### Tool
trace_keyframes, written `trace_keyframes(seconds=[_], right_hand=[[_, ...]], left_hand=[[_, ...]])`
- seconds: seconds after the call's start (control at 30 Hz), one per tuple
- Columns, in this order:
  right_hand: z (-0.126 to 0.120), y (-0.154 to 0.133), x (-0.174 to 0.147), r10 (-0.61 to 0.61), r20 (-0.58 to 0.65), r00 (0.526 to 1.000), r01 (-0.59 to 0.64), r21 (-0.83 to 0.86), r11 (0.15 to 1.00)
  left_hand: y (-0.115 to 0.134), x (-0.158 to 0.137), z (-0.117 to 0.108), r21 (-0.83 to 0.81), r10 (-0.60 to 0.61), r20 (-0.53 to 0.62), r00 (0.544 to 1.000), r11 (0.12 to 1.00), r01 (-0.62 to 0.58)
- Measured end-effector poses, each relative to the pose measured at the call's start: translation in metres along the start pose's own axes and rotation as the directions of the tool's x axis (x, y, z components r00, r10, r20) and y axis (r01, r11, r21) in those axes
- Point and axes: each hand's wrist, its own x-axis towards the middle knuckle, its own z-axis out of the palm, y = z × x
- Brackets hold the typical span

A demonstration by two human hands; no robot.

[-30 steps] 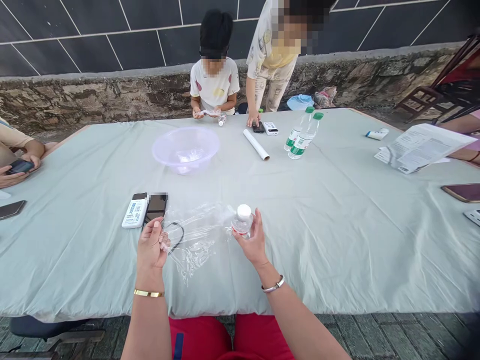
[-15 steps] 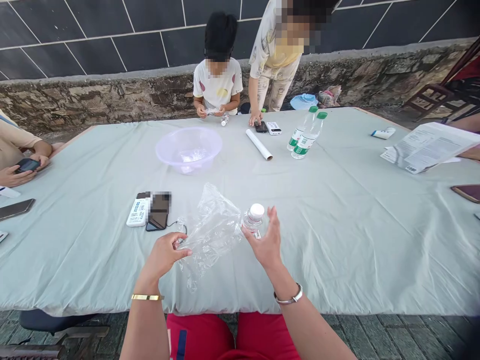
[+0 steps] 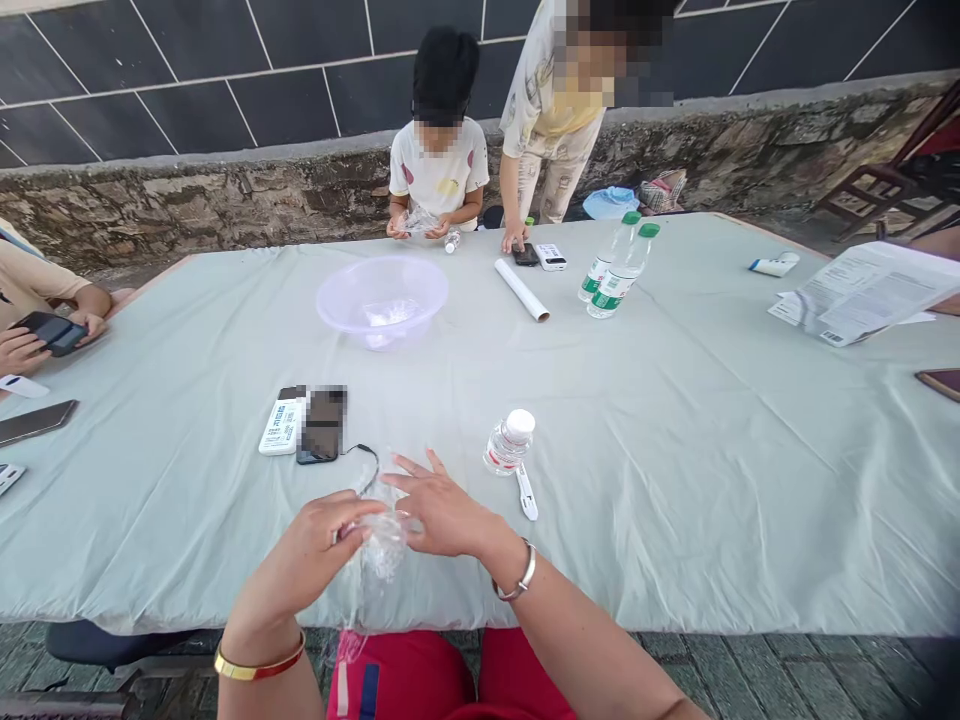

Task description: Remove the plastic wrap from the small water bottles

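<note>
Head view: the left hand (image 3: 311, 545) is pinching crumpled plastic film (image 3: 385, 550), in front and left of the white-capped bottle (image 3: 505, 448). The right hand (image 3: 448, 516) is hovering beside the film, fingers standing apart. I am thinking: if film is catching the black strap (image 3: 373, 463), the smartphone (image 3: 319, 442), left of the bottle, could be sliding.

A single head-height view — forward and down, lap (image 3: 420, 672) close below, table (image 3: 675, 480) ahead, tiled wall (image 3: 202, 40) beyond.
</note>
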Motion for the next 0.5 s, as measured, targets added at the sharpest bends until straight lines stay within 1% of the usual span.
trace_keyframes(seconds=[0.07,0.13,0.2,0.27,0.3,0.33,0.37,0.4,0.43,0.47,0.5], right_hand=[[-0.004,0.007,-0.016,0.045,-0.016,0.999,-0.042,0.146,0.988],[-0.011,0.014,-0.029,0.114,-0.029,0.993,-0.099,0.314,0.944],[-0.017,0.022,-0.038,0.229,-0.047,0.972,-0.182,0.459,0.87],[-0.02,0.028,-0.04,0.363,-0.088,0.928,-0.264,0.532,0.805],[-0.019,0.03,-0.04,0.411,-0.117,0.904,-0.289,0.542,0.789],[-0.016,0.032,-0.039,0.437,-0.145,0.888,-0.299,0.541,0.786],[-0.012,0.032,-0.039,0.442,-0.17,0.881,-0.294,0.536,0.792],[-0.006,0.032,-0.038,0.431,-0.185,0.883,-0.277,0.535,0.798],[0.001,0.031,-0.037,0.412,-0.189,0.891,-0.255,0.544,0.8],[0.007,0.029,-0.037,0.394,-0.179,0.901,-0.237,0.559,0.795],[0.013,0.026,-0.038,0.381,-0.152,0.912,-0.233,0.572,0.787]], left_hand=[[-0.011,0.005,-0.001,0.016,-0.101,-0.061,0.993,0.995,0.102],[-0.022,0.01,0.001,-0.012,-0.144,-0.044,0.989,0.989,0.144],[-0.029,0.012,0.007,-0.112,-0.11,0.025,0.994,0.987,0.112],[-0.03,0.012,0.014,-0.311,-0.022,0.1,0.995,0.949,0.052],[-0.028,0.012,0.019,-0.45,0.032,0.107,0.994,0.893,0.02],[-0.026,0.014,0.024,-0.596,0.073,0.079,0.994,0.803,-0.012],[-0.022,0.016,0.029,-0.731,0.086,0.014,0.996,0.68,-0.049],[-0.017,0.02,0.034,-0.834,0.059,-0.078,0.995,0.543,-0.098],[-0.012,0.026,0.039,-0.894,-0.006,-0.175,0.985,0.42,-0.156],[-0.007,0.032,0.043,-0.917,-0.093,-0.258,0.962,0.337,-0.213],[-0.002,0.039,0.046,-0.915,-0.184,-0.325,0.928,0.309,-0.259]])
